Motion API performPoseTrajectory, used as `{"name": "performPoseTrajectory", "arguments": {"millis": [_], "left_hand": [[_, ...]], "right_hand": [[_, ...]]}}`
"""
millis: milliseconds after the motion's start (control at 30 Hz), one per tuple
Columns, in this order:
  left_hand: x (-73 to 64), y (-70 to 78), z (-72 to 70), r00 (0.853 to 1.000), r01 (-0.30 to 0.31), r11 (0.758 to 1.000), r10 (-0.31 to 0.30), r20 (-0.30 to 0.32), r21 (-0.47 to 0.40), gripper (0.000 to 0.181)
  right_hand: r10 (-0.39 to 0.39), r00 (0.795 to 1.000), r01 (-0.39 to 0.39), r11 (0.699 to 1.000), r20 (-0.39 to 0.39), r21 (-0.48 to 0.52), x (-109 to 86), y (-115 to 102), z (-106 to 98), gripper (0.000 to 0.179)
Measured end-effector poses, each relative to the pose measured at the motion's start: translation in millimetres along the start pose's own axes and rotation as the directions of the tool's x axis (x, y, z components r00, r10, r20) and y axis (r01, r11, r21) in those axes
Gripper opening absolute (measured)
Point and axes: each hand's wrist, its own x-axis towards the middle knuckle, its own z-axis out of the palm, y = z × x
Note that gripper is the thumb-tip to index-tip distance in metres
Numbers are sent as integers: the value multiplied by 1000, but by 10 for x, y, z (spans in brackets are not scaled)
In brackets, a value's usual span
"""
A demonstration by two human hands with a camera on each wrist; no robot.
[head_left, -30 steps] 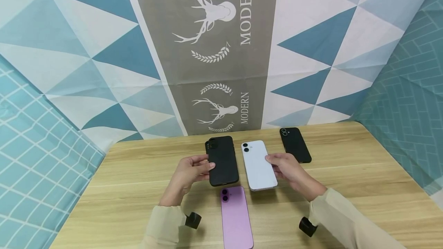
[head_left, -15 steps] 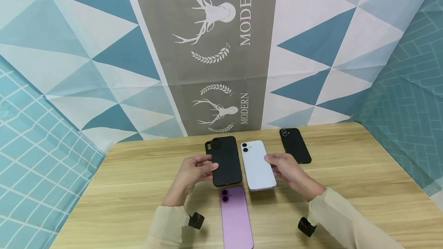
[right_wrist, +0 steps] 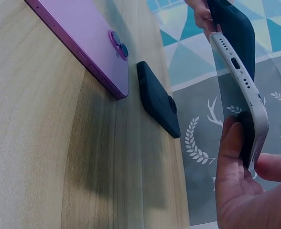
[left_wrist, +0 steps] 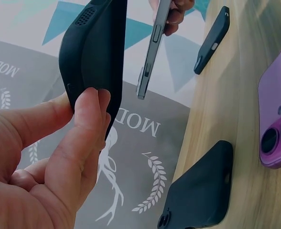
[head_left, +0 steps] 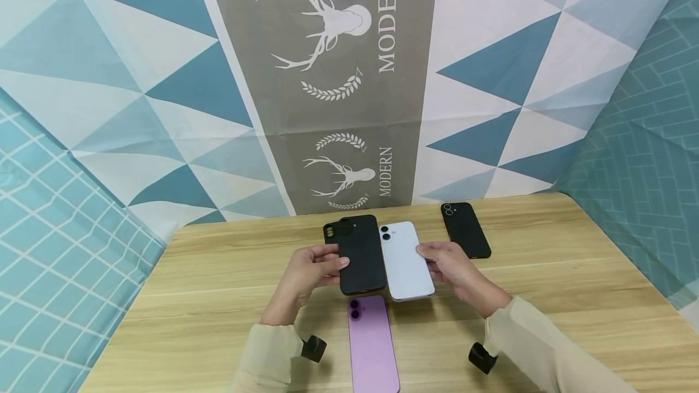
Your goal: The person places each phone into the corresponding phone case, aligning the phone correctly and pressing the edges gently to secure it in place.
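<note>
Thumb and fingers of my left hand (head_left: 310, 272) pinch the left edge of a black phone case (head_left: 363, 259), held up above the table. In the left wrist view this case (left_wrist: 100, 52) shows a row of small speaker holes at its end. My right hand (head_left: 454, 268) grips a white phone (head_left: 406, 265) by its right edge, its two camera lenses facing up. The right wrist view shows the charging port on the end of the phone (right_wrist: 243, 78). Case and phone are side by side, edges close together in the head view.
A second black case (head_left: 329, 232) lies on the table, mostly hidden beneath the held one. A purple phone (head_left: 374, 344) lies between the forearms. Another black case (head_left: 466, 229) rests at the back right. Patterned cloth (head_left: 349, 96) hangs behind the wooden table (head_left: 218, 296).
My left hand has moved the black case to the right, closing the gap to the white phone. The white phone has shifted slightly left in my right hand.
</note>
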Motion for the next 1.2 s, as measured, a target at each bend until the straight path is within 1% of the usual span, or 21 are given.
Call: {"name": "performPoseTrajectory", "arguments": {"millis": [233,467,700,1067,1200], "left_hand": [[-2,9,25,999,7,1000,-7,33,8,49],[-12,23,67,999,5,1000,-5,45,5,49],[-2,19,107,998,-1,1000,1,62,-9,51],[16,4,181,997,9,1000,-11,70,25,49],[14,8,206,997,3,999,-5,80,32,50]], "right_hand": [[-5,1000,5,1000,0,-4,-30,-8,23,39],[7,1000,-7,1000,-8,2,-21,-10,35,39],[0,1000,0,1000,4,16,-29,-9,44,41],[10,1000,-10,1000,6,24,-25,-22,64,41],[10,1000,-10,1000,8,25,-28,-25,69,41]]}}
